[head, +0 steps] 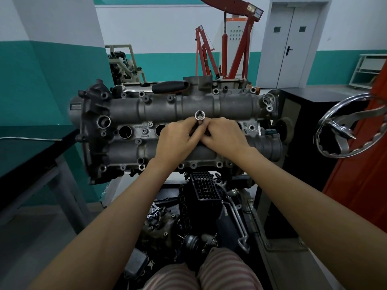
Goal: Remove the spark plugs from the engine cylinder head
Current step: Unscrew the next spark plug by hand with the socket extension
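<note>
**Socket held by both hands over the cylinder head**

Head view: A grey cylinder head (178, 130) is seen lying lengthwise across the middle of the frame, its left end capped by a dark housing and its right end close to a black cabinet (310, 130). A row of round plug wells runs along its centre; two open wells (125, 131) are visible left of the hands, and the rest are covered. A silver socket (200, 119) is held upright over the centre of this row, its open end turned up toward the camera. It is gripped by the left hand (178, 139) from the left and by the right hand (224, 136) from the right, fingers curled around its shaft and the two hands touching. No spark plug can be made out; the socket's lower end is hidden.

A black-handled ratchet (167, 87) is laid on the far edge of the head. To the right, a chrome handwheel (347, 126) is set near the cabinet, beside an orange panel. To the left, a dark surface (31, 151) is placed close beside the head's left end, with a narrow gap between. Open floor is seen behind, up to a red hoist (236, 45) and a grey door (293, 45). Below the head, loose engine parts (201, 208) are crowded between the forearms.
</note>
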